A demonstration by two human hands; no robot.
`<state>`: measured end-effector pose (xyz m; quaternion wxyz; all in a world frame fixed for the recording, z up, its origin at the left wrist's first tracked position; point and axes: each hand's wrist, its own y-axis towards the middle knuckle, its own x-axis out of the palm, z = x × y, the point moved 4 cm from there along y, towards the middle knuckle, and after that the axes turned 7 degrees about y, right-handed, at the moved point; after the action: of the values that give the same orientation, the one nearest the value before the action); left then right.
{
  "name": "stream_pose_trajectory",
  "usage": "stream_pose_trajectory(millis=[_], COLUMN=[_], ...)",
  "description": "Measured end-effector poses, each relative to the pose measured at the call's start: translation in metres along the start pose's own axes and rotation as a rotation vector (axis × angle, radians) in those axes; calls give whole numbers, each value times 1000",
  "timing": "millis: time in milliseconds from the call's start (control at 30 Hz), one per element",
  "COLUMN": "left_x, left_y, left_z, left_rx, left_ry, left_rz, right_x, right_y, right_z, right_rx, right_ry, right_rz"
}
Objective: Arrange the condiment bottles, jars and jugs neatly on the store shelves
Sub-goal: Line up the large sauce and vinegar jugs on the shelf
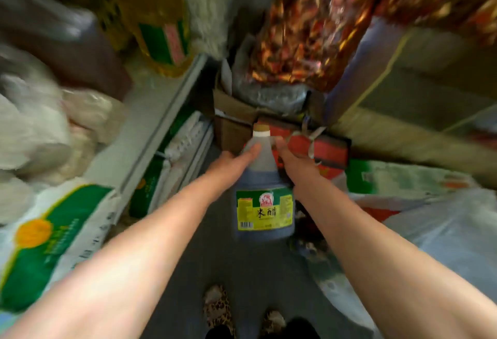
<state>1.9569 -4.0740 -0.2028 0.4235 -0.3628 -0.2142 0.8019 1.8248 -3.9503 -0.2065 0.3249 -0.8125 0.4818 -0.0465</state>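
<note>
Both arms are stretched forward and down over the aisle floor, and between them is a big dark vinegar jug (265,185), held low in front of the person, above their feet. The left hand (236,159) lies along the jug's shoulder with its fingers (252,150) laid fairly straight against the plastic, steadying rather than gripping. The right hand (291,159) is up by the neck on the other side; it looks wrapped round the handle or neck there, though blur keeps me from seeing just how its fingers close. Two hands make sense, I'd say: the jug looks heavy, so one hand carries while the other stops it swinging. The jug stands upright, its long axis vertical, pale cap (261,130) uppermost and away from the person, the green and yellow label (265,211) facing back toward them. Whether its base touches the floor I cannot tell. To the left runs a white shelf edge (161,120) with rice sacks (51,239) on it and a yellow oil bottle (158,23) further up; a red carton (320,150) sits just beyond the jug. My guess is the jug is bound for that shelving.
</note>
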Motion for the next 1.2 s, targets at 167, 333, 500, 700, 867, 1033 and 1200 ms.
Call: stream_pose_trajectory(millis=[167,333,500,700,867,1033,1200], left_x=[-110,-203,-288,-374,-428,-468,-506], left_y=[-80,-138,-165,-151,-104,-42,-4], left_z=[105,196,277,346,375,387,398], left_rx=[136,304,542,562,492,394,280], left_ry=[55,15,-5,-86,-164,-140,-144], left_rz=[95,179,405,588,789,989,1132], right_x=[10,21,38,92,163,230,289], right_y=[-68,-114,-128,-99,-42,18,54], right_z=[-145,-288,-424,-554,-624,-667,-705], right_rx=[-79,-355,-589,-666,-644,-660,-677], right_ry=[133,257,316,314,276,212,234], right_rz=[-11,-106,-215,-422,-595,-714,-879])
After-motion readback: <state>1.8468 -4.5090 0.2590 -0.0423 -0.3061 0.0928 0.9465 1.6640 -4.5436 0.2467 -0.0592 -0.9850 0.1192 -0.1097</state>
